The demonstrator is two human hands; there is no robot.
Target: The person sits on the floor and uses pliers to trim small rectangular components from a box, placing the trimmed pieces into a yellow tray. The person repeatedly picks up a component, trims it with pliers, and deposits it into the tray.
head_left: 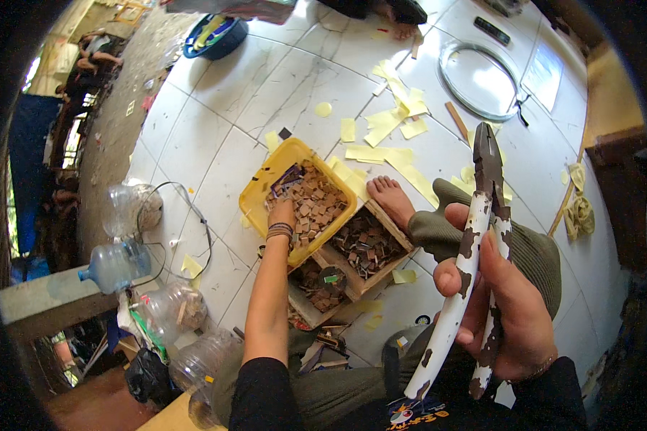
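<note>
My right hand (pixel 514 309) is closed round a pair of pliers (pixel 461 269) with long white handles whose coating is chipped to dark brown. The jaws (pixel 487 154) point away from me and look closed. On the left, my left hand (pixel 282 212) reaches into a yellow plastic basin (pixel 341 183) of small square brown pieces (pixel 320 208). Its fingers are partly buried there, so their grip is hidden. Against the basin's near right side stands a wooden box (pixel 381 269) with compartments of similar brown pieces; a dark round object (pixel 331 280) lies in its nearer compartment.
Yellow paper scraps (pixel 395 118) litter the white tiled floor (pixel 266 93). Beyond lie a wire coil (pixel 514 79), a remote control (pixel 492 31) and a blue tub (pixel 217 43). Clear plastic bottles (pixel 118 266) line the left. My bare foot (pixel 391 201) rests beside the box.
</note>
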